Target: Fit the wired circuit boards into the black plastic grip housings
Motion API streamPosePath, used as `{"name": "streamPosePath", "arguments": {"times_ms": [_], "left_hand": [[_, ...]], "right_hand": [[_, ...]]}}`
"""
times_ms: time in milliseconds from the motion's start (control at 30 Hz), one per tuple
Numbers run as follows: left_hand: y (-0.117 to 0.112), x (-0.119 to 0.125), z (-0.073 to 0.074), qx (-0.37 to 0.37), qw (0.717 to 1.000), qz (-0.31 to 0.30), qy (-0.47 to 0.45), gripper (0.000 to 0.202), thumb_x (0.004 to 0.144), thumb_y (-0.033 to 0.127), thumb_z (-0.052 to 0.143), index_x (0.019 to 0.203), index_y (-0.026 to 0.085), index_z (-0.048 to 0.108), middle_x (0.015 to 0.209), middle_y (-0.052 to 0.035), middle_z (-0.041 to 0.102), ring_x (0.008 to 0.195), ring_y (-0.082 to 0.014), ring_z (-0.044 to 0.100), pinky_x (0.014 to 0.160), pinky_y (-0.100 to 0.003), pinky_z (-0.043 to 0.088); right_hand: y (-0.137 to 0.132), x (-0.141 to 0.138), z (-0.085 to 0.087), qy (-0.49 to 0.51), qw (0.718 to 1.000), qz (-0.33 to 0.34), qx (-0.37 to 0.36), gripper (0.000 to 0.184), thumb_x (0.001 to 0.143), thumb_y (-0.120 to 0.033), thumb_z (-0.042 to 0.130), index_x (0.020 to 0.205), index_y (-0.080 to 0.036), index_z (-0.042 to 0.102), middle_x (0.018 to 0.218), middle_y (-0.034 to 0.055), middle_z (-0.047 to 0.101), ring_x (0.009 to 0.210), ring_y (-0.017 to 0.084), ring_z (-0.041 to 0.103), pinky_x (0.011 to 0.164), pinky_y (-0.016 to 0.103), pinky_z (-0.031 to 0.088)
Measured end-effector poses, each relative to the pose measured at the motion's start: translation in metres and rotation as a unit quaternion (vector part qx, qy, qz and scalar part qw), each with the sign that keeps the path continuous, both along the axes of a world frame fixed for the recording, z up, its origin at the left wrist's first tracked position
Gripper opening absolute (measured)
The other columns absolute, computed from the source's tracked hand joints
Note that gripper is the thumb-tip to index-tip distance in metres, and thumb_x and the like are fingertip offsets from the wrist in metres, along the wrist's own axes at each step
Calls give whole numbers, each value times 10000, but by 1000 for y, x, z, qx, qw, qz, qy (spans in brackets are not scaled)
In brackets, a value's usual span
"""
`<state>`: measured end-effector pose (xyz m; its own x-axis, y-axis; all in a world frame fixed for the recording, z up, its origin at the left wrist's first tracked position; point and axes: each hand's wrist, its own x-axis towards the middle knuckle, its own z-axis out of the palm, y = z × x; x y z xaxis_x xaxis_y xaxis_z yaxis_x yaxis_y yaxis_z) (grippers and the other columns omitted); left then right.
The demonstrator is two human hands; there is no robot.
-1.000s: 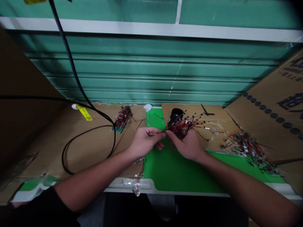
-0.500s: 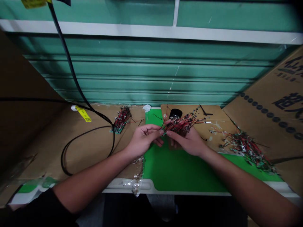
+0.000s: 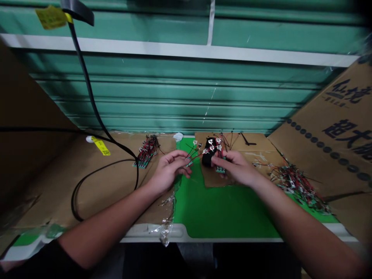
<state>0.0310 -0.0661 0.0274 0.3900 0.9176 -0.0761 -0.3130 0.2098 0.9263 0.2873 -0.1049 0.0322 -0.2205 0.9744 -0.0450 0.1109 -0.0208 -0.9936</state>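
Note:
My right hand (image 3: 236,168) is closed on a bunch of small green circuit boards with red and black wires (image 3: 216,149), held just above the cardboard sheet (image 3: 255,153). A black round object (image 3: 208,155) sits right behind the bunch. My left hand (image 3: 168,170) is beside it to the left, its fingertips pinched on thin wire ends (image 3: 192,153) that stick up from the bunch. Both hands hover over the far end of the green mat (image 3: 221,209).
A neat stack of wired boards (image 3: 146,151) lies left of the hands. A loose heap of wired boards (image 3: 296,184) lies at the right. A black cable (image 3: 116,159) loops over the cardboard at left, with a yellow tag (image 3: 100,145). A printed cardboard box (image 3: 334,131) stands at right.
The right hand has turned the bunch and drawn it closer together. The left hand has slid a little left along the wires. The view has tilted upward.

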Motion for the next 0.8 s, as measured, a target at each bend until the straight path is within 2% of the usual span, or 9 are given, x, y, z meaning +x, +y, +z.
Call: {"name": "streamPosePath", "arguments": {"times_ms": [100, 233, 433, 600, 800], "left_hand": [[1, 0, -1, 13, 1000, -11, 16, 275, 728, 301, 913, 920, 174, 763, 741, -18, 730, 575, -166, 703, 519, -262, 560], [-2, 4, 0, 6, 999, -32, 35, 332, 723, 357, 925, 970, 170, 803, 787, -34, 744, 584, -169, 697, 498, -267, 540], [-8, 9, 0, 37, 996, -15, 84, 361, 765, 475, 937, 862, 161, 788, 660, 5, 662, 512, -114, 591, 477, -234, 433], [-10, 11, -4, 42, 996, 9, 84, 391, 733, 467, 963, 917, 174, 781, 644, 35, 641, 461, -91, 531, 453, -228, 361], [-8, 11, -6, 47, 996, 38, 69, 373, 751, 444, 954, 931, 184, 755, 657, 46, 631, 449, -71, 488, 435, -223, 324]], "right_hand": [[3, -8, -4, 38, 997, -58, 20, 484, 914, -678, 760, 935, -202, 674, 736, -26, 640, 504, 115, 595, 428, 236, 427], [2, -20, -7, 47, 995, -72, 44, 493, 897, -669, 784, 839, -207, 619, 667, -51, 588, 454, 94, 540, 409, 224, 384], [-5, -30, -8, 43, 991, -113, 60, 510, 885, -678, 797, 815, -211, 605, 614, -64, 541, 441, 88, 495, 416, 222, 360], [-7, -38, -11, 71, 987, -133, 62, 476, 917, -627, 791, 808, -214, 579, 592, -75, 512, 428, 74, 441, 402, 212, 322], [-9, -46, -11, 96, 986, -138, 22, 498, 872, -660, 812, 863, -223, 574, 587, -89, 505, 421, 74, 406, 369, 202, 315]]}}
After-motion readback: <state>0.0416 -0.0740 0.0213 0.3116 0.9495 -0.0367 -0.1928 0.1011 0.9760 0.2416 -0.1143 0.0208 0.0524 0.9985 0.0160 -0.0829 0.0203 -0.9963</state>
